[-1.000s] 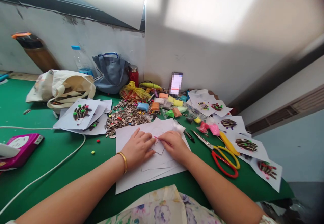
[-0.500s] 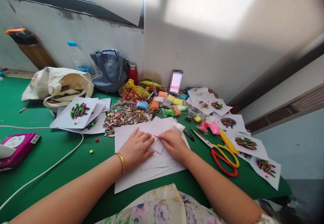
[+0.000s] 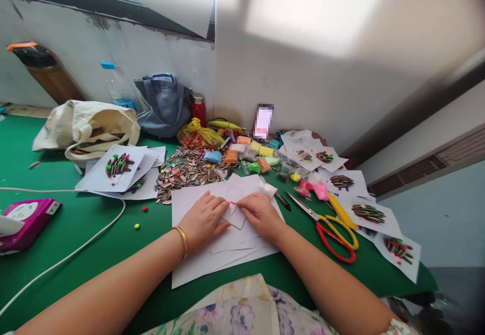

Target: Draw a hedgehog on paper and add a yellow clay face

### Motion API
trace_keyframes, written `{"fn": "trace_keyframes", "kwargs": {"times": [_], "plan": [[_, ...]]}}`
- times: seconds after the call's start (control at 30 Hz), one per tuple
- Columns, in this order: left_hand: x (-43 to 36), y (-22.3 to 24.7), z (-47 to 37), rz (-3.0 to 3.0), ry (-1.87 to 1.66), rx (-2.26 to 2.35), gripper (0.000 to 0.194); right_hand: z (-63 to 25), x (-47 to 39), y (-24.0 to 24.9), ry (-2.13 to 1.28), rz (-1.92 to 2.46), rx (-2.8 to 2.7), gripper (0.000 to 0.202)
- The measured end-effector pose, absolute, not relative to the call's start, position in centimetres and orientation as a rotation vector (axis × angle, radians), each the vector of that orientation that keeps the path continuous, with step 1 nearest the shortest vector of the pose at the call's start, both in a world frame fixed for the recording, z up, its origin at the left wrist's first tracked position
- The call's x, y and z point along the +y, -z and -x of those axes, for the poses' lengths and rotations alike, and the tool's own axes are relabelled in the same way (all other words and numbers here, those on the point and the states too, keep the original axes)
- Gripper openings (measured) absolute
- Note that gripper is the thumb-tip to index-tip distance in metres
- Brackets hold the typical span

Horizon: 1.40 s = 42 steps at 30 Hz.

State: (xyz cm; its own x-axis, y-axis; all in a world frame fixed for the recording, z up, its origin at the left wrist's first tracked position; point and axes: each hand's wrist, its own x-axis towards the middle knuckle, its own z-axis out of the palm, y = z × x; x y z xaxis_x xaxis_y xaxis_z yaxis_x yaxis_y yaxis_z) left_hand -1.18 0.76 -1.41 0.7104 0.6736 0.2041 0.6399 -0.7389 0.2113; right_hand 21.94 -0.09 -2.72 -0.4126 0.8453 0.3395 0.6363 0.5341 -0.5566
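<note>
Tissue pack (image 3: 28,219), pink, lies at the left edge of the green table (image 3: 94,234), with a white cable (image 3: 76,251) curving past it toward the near edge. Toward the far left corner sit a cream tote bag (image 3: 91,125) and a stack of finished seed pictures (image 3: 119,171); just right of them a heap of sunflower seeds (image 3: 187,171) spreads toward the middle. Left hand (image 3: 202,219), wearing a gold bangle (image 3: 183,239), rests flat with fingers spread, pinning the loose white sheets (image 3: 212,259) at the near middle of the table; it grips nothing. Right hand (image 3: 261,213) is closed in a pinch on a thin pink pen (image 3: 237,204) whose tip touches the small top sheet (image 3: 237,219), just below a faint circular outline (image 3: 235,193). Against the frames half a second and one second back, the hands have scarcely shifted; the pen tip has crept slightly leftward toward the left fingertips, and the camera view has settled. Judgement: drawing or marking on the top sheet is under way and only slightly advanced. Right of the hands lie a black pen (image 3: 282,201), red-and-yellow scissors (image 3: 329,229) and packets of coloured clay (image 3: 253,155); further seed pictures (image 3: 373,216) line the right edge.
</note>
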Motion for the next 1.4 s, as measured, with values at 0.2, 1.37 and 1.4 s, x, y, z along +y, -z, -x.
{"fn": "trace_keyframes", "kwargs": {"times": [0.2, 1.37, 1.4], "plan": [[0.74, 1.18, 1.15, -2.81, -0.379, 1.072, 0.043, -22.0, -0.09, 2.81, -0.449, 1.19, -2.181, 0.023], [0.72, 1.3, 0.89, -2.807, -0.388, 1.133, 0.042, -21.99, -0.04, 2.9, -0.451, 1.191, -2.181, 0.025], [0.72, 1.28, 0.84, -2.81, -0.378, 1.13, 0.042, -21.99, -0.04, 2.9, -0.449, 1.193, -2.185, 0.025]]}}
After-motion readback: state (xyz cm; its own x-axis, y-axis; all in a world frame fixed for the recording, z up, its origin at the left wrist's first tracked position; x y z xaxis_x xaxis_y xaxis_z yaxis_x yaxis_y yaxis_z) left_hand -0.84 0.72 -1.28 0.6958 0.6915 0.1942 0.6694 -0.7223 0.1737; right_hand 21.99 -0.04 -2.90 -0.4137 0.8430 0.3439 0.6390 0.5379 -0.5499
